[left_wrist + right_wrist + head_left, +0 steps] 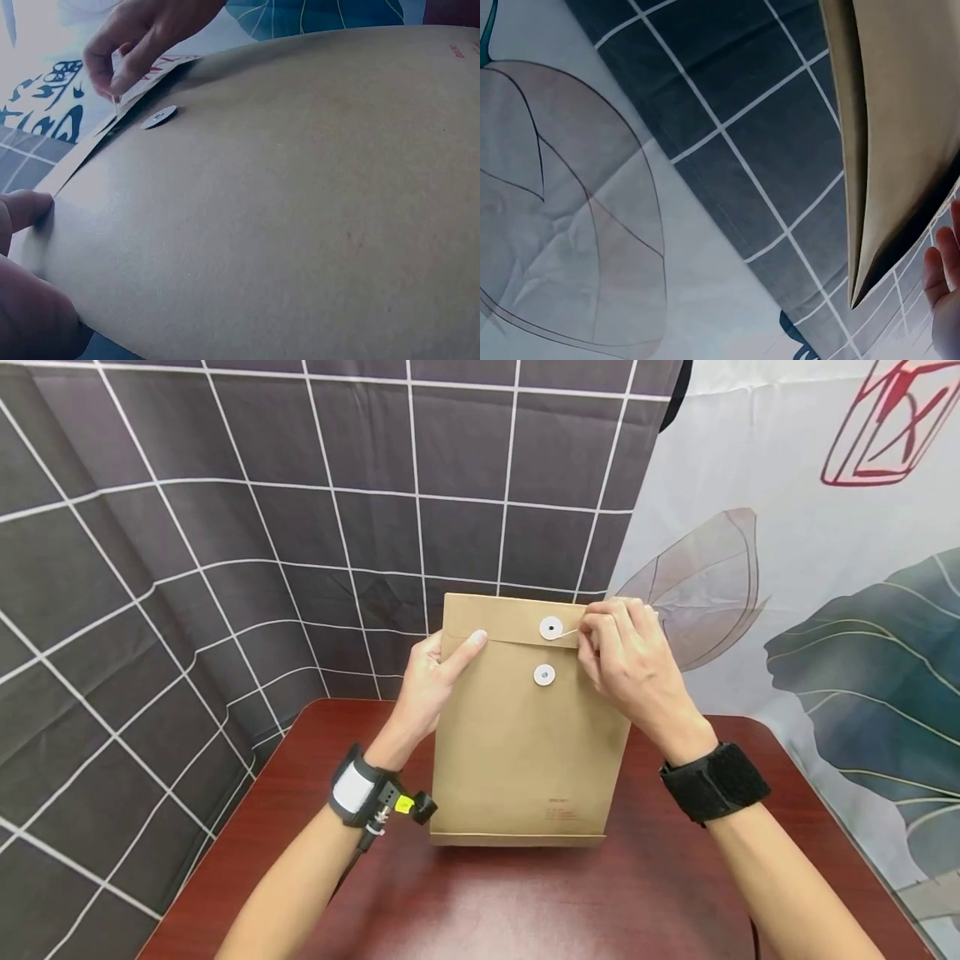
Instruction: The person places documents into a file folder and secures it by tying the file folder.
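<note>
A tan paper document envelope stands upright, its flap folded over the front. My left hand grips its upper left edge, thumb on the front and fingers mostly hidden behind. On the flap sits a white round button, and below it on the body is a second button. From the upper button a thin white string runs to my right hand, which pinches it at the flap's right side. The left wrist view shows the right hand holding the string above the flap.
Beneath the envelope is a dark red table. Behind and left hangs a dark grey cloth with a white grid; a printed white cloth hangs at right. Both wrists wear black straps.
</note>
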`<state>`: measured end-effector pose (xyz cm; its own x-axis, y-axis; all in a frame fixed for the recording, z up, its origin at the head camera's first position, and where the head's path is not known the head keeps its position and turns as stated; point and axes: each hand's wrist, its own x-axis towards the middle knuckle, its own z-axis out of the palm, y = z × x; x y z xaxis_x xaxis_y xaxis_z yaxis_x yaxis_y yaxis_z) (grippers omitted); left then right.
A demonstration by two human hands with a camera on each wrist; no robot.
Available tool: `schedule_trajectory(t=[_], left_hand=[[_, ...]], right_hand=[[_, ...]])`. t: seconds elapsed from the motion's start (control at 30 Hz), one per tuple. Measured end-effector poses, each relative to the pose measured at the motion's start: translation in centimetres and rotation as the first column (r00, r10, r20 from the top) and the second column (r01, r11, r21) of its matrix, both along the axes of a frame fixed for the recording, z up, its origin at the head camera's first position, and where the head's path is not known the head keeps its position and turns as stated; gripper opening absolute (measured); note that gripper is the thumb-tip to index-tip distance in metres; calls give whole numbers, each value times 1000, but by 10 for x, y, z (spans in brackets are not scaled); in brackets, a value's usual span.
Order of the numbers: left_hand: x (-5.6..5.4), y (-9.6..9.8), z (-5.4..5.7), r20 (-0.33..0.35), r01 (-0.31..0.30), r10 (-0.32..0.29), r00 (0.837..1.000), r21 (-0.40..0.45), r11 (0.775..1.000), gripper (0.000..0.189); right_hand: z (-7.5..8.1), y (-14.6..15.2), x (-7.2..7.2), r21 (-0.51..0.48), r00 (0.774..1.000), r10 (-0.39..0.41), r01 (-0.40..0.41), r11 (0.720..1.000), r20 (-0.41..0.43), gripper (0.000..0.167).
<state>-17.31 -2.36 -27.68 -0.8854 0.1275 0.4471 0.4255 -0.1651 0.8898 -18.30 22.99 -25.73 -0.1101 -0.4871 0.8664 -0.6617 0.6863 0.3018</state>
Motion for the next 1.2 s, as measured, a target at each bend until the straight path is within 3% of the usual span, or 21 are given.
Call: schedule_trajectory(t=[0.13, 0.43, 0.7, 0.8, 0.97, 1.2], left_hand=[[-2, 4, -3, 21, 8, -8, 1000, 15, 1000, 30], [-2, 8, -9, 39, -43, 42, 998, 30, 999, 25], [-2, 11, -14, 33, -58, 57, 998, 42, 997, 25], [-2, 10, -16, 37, -70, 68, 997, 58, 996, 26], [0, 9, -15, 40, -92, 89, 995, 84, 992, 26], [4, 13, -16, 46, -77, 73, 996, 100, 992, 25]], right_hand=[[-2, 2, 1, 25, 998, 13, -14, 1000, 54, 8], [-3, -2, 3, 41, 989, 93, -99, 994, 118, 10], [-5, -4, 9, -37, 942, 143, -139, 990, 304, 9], [-9, -3, 11, -58, 953, 96, -83, 995, 288, 11], [-24, -2, 12, -47, 988, 2, 6, 999, 155, 19], [-43, -3, 13, -52, 1000, 12, -11, 999, 29, 30]])
